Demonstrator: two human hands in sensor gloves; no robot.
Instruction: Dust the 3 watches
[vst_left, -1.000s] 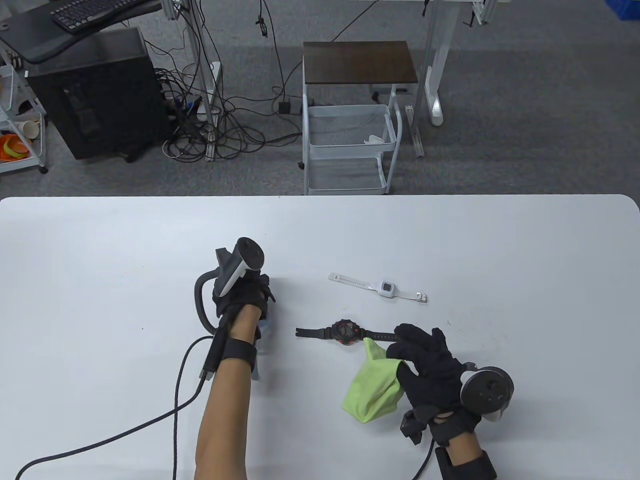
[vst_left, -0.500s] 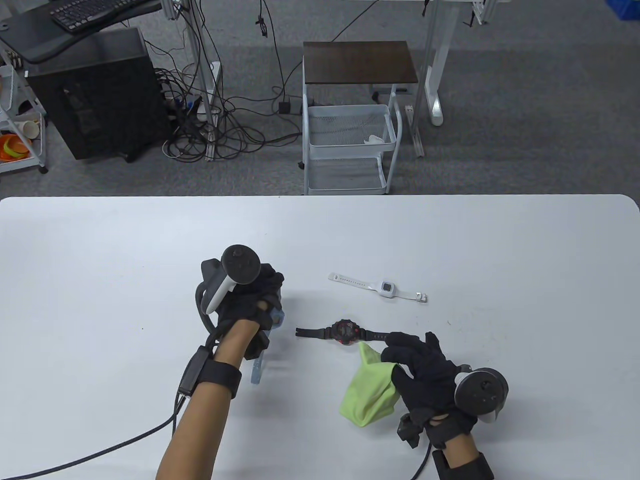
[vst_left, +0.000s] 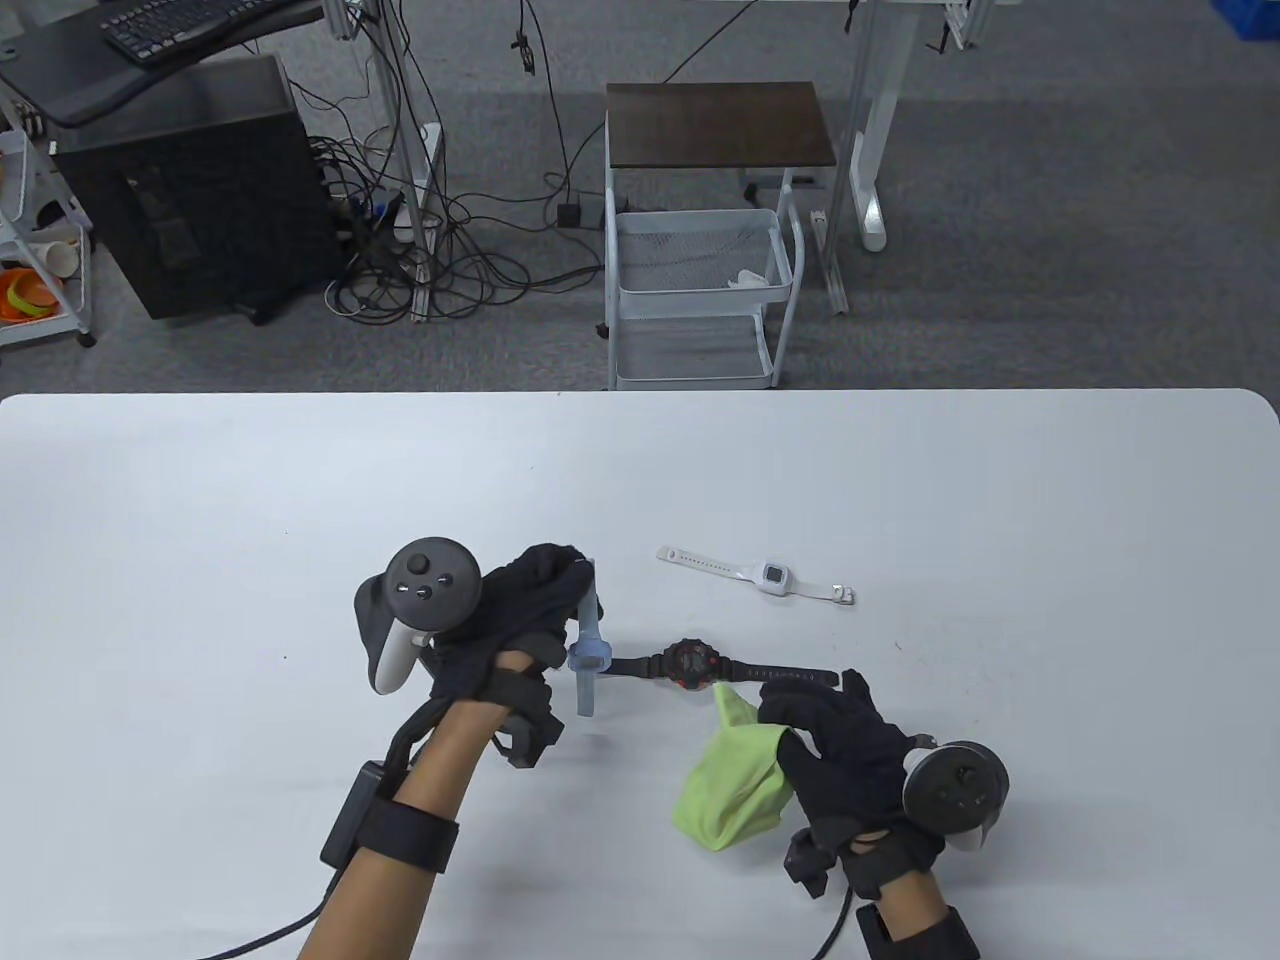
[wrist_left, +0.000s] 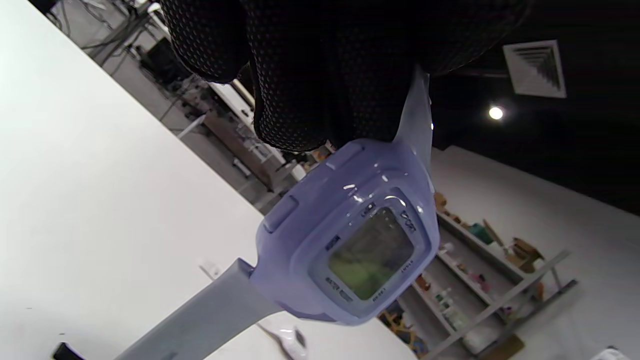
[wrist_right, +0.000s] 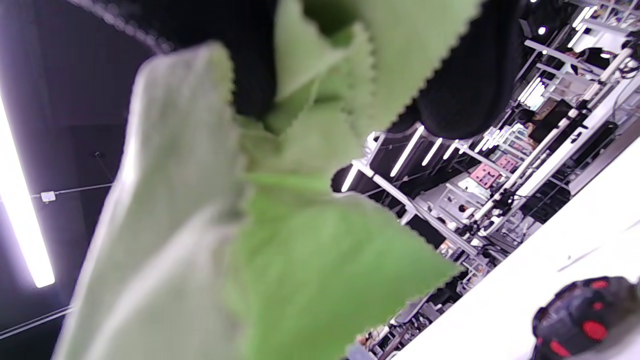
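Right hand (vst_left: 850, 745) pinches a green cloth (vst_left: 735, 785) beside the black-and-red watch (vst_left: 690, 664) lying flat on the table (vst_left: 200, 480); left hand (vst_left: 520, 610) grips the lavender watch (vst_left: 588, 655) raised; white watch (vst_left: 775, 577) lies beyond

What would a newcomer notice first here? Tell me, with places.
The left hand holds a pale blue watch up off the white table, left of centre. Lower right, the right hand grips a bright green cloth. Between them lies a black and red watch, with a white watch behind it.
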